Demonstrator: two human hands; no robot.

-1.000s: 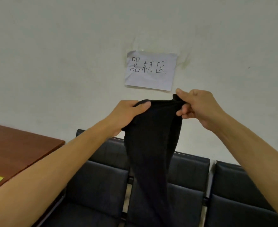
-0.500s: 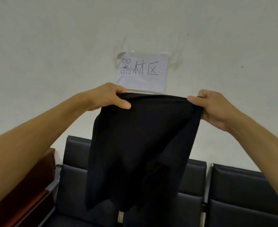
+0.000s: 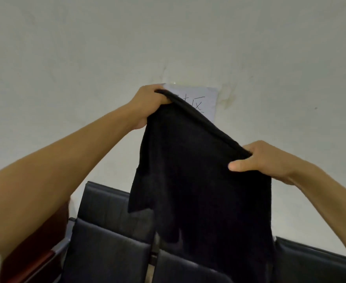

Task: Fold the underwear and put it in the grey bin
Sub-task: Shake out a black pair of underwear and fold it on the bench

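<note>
Soft black underwear [image 3: 198, 170] hanging limp, waistband slanted, left hand [image 3: 147, 105] and right hand [image 3: 268, 160] each gripping a corner

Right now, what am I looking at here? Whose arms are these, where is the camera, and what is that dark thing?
There is no machine: the camera sits on a person's head, looking out over their own bare arms. The left hand and right hand each grip one end of the waistband of black underwear, held up spread out in the air, the left end higher. Behind it are black padded chairs against a pale wall with a handwritten paper sign. A reddish-brown table edge shows lower left. No grey bin is in view.
</note>
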